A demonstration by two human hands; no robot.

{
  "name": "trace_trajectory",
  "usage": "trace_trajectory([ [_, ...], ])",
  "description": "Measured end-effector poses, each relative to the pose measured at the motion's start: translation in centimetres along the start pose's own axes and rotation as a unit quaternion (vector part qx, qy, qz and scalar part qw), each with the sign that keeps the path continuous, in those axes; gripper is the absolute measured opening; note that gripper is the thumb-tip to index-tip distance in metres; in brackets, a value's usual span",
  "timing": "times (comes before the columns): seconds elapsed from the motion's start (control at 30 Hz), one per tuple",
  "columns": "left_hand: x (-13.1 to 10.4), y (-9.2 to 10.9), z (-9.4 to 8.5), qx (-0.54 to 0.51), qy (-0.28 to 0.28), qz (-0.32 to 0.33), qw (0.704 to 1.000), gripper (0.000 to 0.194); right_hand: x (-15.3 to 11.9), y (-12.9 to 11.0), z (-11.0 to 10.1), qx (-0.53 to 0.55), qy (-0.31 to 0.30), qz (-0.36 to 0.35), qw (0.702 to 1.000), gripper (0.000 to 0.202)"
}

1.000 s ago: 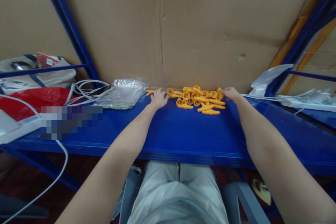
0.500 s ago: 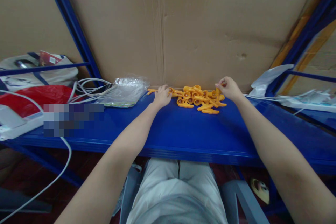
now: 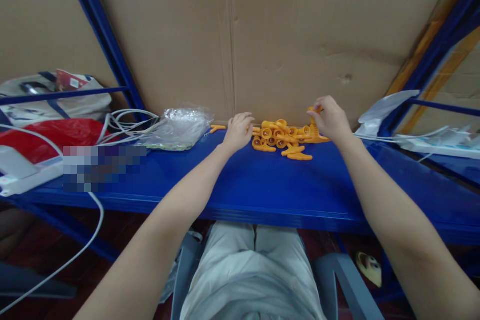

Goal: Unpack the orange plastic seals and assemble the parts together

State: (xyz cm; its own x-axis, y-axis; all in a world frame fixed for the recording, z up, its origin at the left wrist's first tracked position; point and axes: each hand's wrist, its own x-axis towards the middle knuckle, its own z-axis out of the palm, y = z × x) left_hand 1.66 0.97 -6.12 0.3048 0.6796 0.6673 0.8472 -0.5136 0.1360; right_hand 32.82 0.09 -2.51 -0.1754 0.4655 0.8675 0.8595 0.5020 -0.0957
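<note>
"Right hand (image 3: 330, 119) pinches an orange piece (image 3: 315, 109) over the right end of a pile (image 3: 279, 135) on a blue table (image 3: 262, 185), before a cardboard panel (image 3: 281, 35)."

"And the left hand (image 3: 239, 132)?"

"Curled at the pile's left end; whether it grips anything, I cannot tell."

"What lies farther left?"

"One loose piece (image 3: 217, 128), just beside a clear plastic bag (image 3: 183, 127)."

From here I see orange pieces (image 3: 287, 138) mostly heaped on the tabletop (image 3: 270, 187), several showing round cups.
</note>
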Motion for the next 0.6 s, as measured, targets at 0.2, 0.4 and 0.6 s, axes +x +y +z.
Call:
trace_trajectory([
  [0.2, -0.4, 2.0, -0.4, -0.035, 0.026, 0.100, 0.994, 0.040, 0.6, -1.7, -0.3, 0.058, 0.071, 0.019, 0.996, 0.016],
  [0.4, -0.8, 3.6, -0.4, -0.057, 0.074, 0.144, 0.985, 0.051, 0.7, -3.9, 1.9, 0.206, 0.124, 0.110, 0.964, 0.031],
  [0.6, -0.7, 3.8, 0.0, -0.035, 0.096, 0.121, 0.987, 0.039, -0.6, -7.2, 5.0, 0.470, 0.108, 0.237, 0.844, 0.046],
])
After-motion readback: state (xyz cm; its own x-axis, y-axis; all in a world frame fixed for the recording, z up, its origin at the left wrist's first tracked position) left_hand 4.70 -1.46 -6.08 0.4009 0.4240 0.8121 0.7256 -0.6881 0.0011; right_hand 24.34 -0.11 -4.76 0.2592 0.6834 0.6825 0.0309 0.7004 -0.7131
